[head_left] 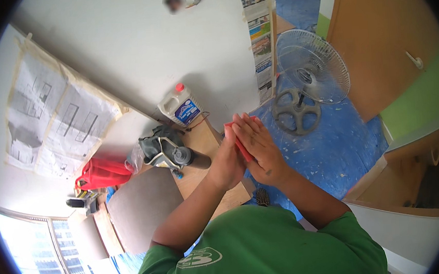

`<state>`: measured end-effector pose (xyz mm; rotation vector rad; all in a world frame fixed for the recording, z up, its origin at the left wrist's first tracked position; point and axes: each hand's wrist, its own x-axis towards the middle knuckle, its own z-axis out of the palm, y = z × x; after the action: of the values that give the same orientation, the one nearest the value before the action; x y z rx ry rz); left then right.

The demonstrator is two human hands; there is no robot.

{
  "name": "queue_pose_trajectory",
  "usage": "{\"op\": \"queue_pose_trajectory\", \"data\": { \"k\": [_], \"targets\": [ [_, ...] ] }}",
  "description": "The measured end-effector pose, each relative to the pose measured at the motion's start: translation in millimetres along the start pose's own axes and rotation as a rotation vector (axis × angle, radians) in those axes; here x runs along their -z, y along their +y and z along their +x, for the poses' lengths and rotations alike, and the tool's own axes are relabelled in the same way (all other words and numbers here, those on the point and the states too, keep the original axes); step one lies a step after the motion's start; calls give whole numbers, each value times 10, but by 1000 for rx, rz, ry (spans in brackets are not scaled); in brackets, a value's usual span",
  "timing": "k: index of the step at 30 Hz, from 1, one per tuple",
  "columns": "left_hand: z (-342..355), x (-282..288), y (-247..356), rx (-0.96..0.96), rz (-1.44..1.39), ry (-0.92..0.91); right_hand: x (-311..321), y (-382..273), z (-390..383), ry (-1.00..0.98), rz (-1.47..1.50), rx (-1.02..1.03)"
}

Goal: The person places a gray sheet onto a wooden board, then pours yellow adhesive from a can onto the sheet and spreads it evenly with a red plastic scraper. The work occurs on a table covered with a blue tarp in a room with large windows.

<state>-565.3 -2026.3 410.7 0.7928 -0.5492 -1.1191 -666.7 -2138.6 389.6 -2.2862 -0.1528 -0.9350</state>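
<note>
My left hand (228, 164) and my right hand (256, 149) are pressed together in front of my chest, both wrapped round a thin, flat red piece (246, 153) that I cannot make out fully, perhaps folded paper or cloth. The back and straight fingers of my right hand show on top, with dark marks on the skin. Just left of my hands, a dark grey bottle (195, 159) stands on a plywood surface (210, 184), beside a dark bag (150, 145) and a white jug (171, 112) with a red cap.
A standing fan (312, 68) is on blue floor sheeting (339, 145), by a wooden door (361, 38). An open cabinet (404, 197) is at the right. Further left are a red bag (101, 174), a grey board (145, 210), papers taped to the wall (42, 109) and a window (28, 260).
</note>
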Motion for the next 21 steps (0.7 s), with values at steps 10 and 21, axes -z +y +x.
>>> {"op": "queue_pose_trajectory", "data": {
  "k": [10,21],
  "targets": [
    [-168,56,20,-28,-30,121,-344,-3,149,14,87,-240],
    [-628,560,40,-97,99,571,-209,659,-29,-311,211,-1084]
  ]
}}
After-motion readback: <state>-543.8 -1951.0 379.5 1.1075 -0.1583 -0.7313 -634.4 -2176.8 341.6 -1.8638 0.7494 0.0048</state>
